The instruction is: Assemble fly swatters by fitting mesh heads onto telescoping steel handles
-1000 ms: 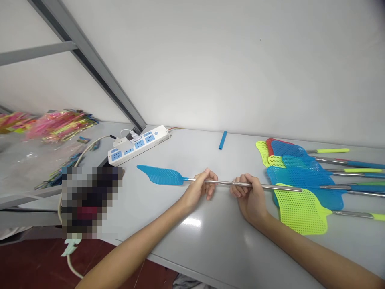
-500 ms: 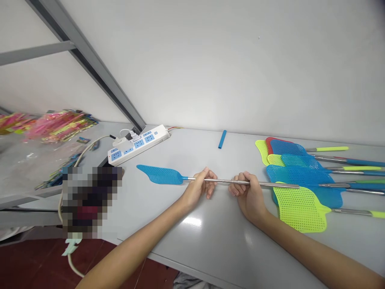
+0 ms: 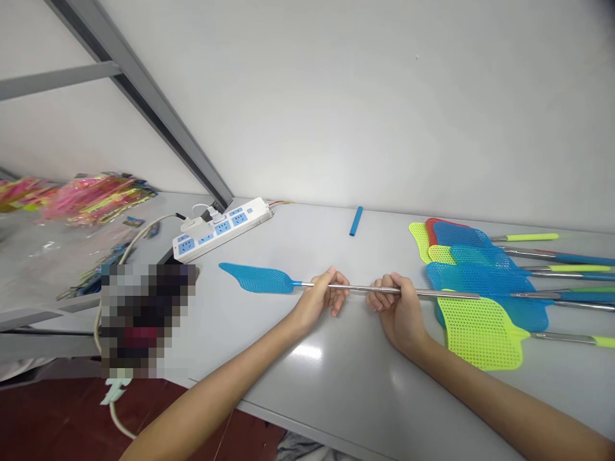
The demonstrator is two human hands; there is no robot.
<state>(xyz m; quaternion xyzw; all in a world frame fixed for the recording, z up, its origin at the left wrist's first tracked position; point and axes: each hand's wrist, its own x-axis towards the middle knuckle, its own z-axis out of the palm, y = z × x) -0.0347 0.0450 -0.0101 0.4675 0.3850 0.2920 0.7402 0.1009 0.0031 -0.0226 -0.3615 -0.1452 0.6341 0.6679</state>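
Both hands hold a fly swatter (image 3: 266, 280) with a blue mesh head and a telescopic metal rod, level above the grey table. My left hand (image 3: 319, 296) is closed on the rod near the blue head, thumb on top. Farther right along the rod, my right hand (image 3: 396, 307) grips it with curled fingers. The rod's bare end reaches over a yellow-green swatter (image 3: 480, 333) on the table. A blue tube (image 3: 356, 221) lies apart, near the wall.
At right lies a pile of several fly swatters (image 3: 461, 235) in blue, red and yellow-green. A white power strip (image 3: 223, 229) with plugs sits at left beside a metal post. Further left are bagged colourful items (image 3: 96, 198) and a pixelated patch. The grey table (image 3: 317, 384) has its edge in front.
The metal rod is slightly shorter between my two hands, its sections pushed a little closer together. Both hands keep their grip, and the view has shifted very slightly.
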